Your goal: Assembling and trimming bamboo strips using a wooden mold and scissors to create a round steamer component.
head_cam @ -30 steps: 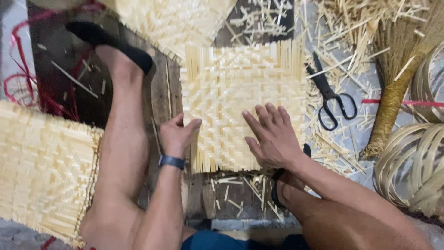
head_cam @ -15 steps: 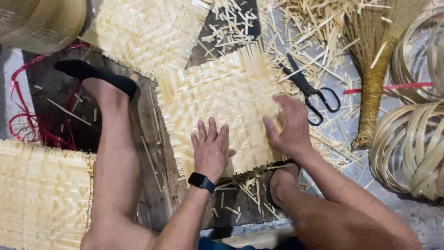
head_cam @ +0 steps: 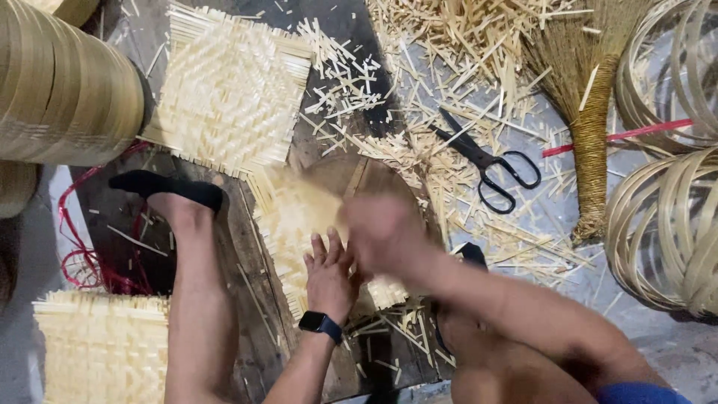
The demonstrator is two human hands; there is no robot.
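Dark wooden boards (head_cam: pixel 247 262) lie under our woven bamboo mat (head_cam: pixel 299 217). Our left hand (head_cam: pixel 329 277) presses flat on it, fingers spread; our right hand (head_cam: pixel 381 232) is blurred, grip unclear. Beyond lie scissors (head_cam: pixel 486 161), a broom (head_cam: pixel 587 112) and scattered bamboo offcuts (head_cam: pixel 441 45).

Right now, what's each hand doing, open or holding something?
Left hand: open, flat on the woven mat.
Right hand: motion-blurred over the mat; grip cannot be told.
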